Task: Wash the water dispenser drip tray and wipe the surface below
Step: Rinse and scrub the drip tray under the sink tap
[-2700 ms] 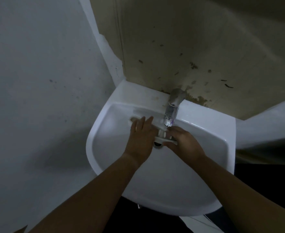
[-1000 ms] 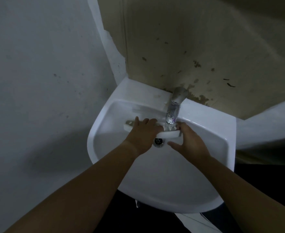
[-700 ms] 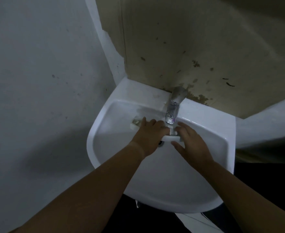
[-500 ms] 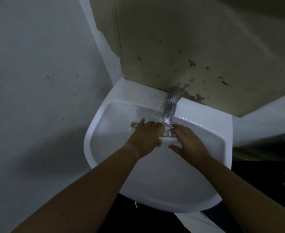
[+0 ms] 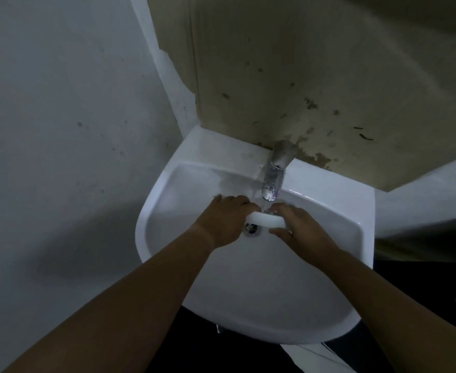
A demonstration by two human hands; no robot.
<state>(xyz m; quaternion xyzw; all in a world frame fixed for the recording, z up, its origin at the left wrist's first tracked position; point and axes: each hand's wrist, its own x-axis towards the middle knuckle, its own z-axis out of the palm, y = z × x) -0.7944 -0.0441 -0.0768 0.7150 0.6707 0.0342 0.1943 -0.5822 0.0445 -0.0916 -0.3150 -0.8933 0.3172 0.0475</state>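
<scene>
A white drip tray (image 5: pixel 265 219) is held across the white sink (image 5: pixel 275 305), just above the drain (image 5: pixel 251 229). Water runs from the metal faucet (image 5: pixel 275 173) onto the tray's middle. My left hand (image 5: pixel 225 220) lies palm down over the tray's left part and hides it. My right hand (image 5: pixel 298 228) grips the tray's right end, thumb under the front edge. Only a short stretch of the tray shows between the two hands.
A grey wall (image 5: pixel 60 130) stands close on the left. Behind the faucet is a stained beige panel (image 5: pixel 315 76). A dark object (image 5: pixel 426 265) sits right of the sink, and dark floor lies below the sink's front rim.
Over the last second my left hand has slid right along the tray, covering more of it. The tray's left end no longer shows. My right hand has stayed at the right end.
</scene>
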